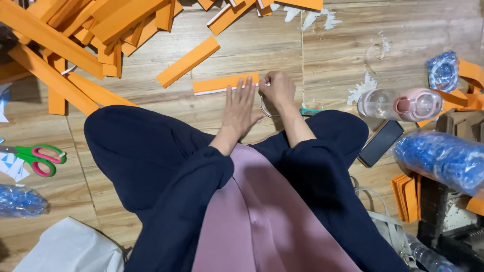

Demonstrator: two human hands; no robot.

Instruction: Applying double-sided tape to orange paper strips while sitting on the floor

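Hands working an orange strip (225, 84) on the floor (282, 45)
Left hand (239, 107) is lying flat, fingers spread, pressing the strip; right hand (277, 89) is pinching its right end in a closed grip

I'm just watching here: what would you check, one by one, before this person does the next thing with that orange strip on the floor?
1. Flat orange card strip lies flat on the wooden floor: ok.
2. Left hand pressed flat on the strip, fingers spread: ok.
3. Right hand closed at the strip's right end: ok; what its grip pinches: cannot tell.
4. Thin round ring under the right wrist, clear of the strip: ok.
5. Green and pink scissors lie far to the left, out of easy reach: not ok.
6. Loose orange strip beyond, apart from the held one: ok.
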